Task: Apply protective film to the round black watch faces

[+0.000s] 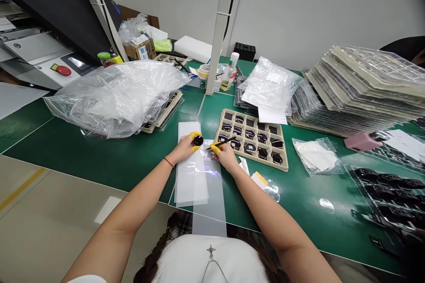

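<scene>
My left hand [186, 146], with yellow finger cots, pinches a small round black part [198, 140] over a white sheet [192, 172] on the green table. My right hand [225, 155], also in yellow cots, grips black tweezers [222, 143] whose tip points left toward that part. Just right of my hands lies a beige compartment tray [251, 137] holding several round dark parts.
A large clear plastic bag [116, 95] covers stacked trays at left. A tall stack of clear blister trays [361, 93] fills the right. Small plastic bags [315, 154], a pink tool [361, 141], black trays [392, 194], a white post [215, 44], bottles and tape stand around.
</scene>
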`<state>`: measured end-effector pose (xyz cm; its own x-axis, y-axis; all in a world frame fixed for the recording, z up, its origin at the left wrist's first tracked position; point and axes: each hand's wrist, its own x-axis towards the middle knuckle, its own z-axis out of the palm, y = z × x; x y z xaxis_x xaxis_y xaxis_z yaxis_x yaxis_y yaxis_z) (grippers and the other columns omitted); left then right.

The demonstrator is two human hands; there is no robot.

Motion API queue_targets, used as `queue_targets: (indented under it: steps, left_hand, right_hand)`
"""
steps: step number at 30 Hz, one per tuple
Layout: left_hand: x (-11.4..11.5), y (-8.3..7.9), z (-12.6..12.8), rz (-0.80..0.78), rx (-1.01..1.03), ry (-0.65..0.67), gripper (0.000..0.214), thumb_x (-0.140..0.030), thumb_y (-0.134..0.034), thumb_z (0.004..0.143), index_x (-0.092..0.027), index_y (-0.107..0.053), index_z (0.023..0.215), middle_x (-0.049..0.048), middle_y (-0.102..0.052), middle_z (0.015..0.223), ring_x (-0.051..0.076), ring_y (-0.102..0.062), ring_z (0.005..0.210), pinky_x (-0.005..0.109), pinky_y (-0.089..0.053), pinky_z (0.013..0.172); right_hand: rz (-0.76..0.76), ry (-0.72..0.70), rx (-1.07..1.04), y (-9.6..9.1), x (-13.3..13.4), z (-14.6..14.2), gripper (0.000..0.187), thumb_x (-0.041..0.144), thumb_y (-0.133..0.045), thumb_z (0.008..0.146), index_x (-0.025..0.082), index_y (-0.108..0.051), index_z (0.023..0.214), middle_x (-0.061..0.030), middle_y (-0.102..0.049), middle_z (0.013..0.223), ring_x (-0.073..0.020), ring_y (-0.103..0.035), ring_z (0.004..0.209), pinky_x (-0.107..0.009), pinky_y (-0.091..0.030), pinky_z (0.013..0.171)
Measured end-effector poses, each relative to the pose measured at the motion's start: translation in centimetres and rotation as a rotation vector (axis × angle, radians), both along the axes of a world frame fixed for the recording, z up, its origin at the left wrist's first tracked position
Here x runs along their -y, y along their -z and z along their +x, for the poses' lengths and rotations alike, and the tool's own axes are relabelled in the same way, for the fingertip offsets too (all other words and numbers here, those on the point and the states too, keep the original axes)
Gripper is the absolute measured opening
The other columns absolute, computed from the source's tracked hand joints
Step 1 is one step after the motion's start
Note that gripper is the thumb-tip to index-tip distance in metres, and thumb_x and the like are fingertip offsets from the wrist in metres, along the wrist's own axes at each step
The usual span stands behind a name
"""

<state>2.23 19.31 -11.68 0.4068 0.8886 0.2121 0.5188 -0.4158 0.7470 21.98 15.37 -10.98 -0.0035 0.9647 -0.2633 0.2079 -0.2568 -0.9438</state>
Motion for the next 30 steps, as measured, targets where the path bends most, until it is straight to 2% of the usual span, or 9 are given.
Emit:
queue_targets:
  steps: [8,16,30]
  left_hand:
    - [-0.01,0.03,0.03,-0.002,-0.008,-0.007,0.04,-0.018,-0.06,0.076,-0.021,-0.052,0.116,0.0056,-0.064,0.106,0.023,-0.059,0.099,0.035,-0.046,0.089]
    - [0.03,-0.02,0.02,-0.007,-0.017,-0.014,0.04,-0.018,-0.06,0.076,-0.021,-0.052,0.115,0.0057,-0.063,0.107,0.023,-0.059,0.1,0.036,-0.046,0.09]
    - [0.04,0.04,0.01,-0.008,0.001,0.001,0.041,-0.017,-0.058,0.076,-0.022,-0.052,0.116,0.0036,-0.064,0.107,0.022,-0.06,0.099,0.034,-0.046,0.09]
  right_hand:
    - [0.02,0.011,-0.037,-0.24,0.04,0.0,0.026,0.039,-0.062,0.074,0.013,-0.06,0.081,-0.001,-0.059,0.052,-0.0108,-0.049,0.046,-0.02,-0.035,0.04]
    - [0.038,0.017,-0.011,-0.3,0.23,-0.1,0.022,0.032,-0.061,0.074,0.015,-0.062,0.087,-0.0008,-0.06,0.056,-0.0122,-0.05,0.048,-0.021,-0.035,0.039]
    - [0.05,-0.032,0.016,-0.46,-0.16,0.07,0.019,0.032,-0.06,0.074,0.016,-0.06,0.083,-0.0023,-0.062,0.061,-0.0143,-0.055,0.053,-0.021,-0.035,0.042]
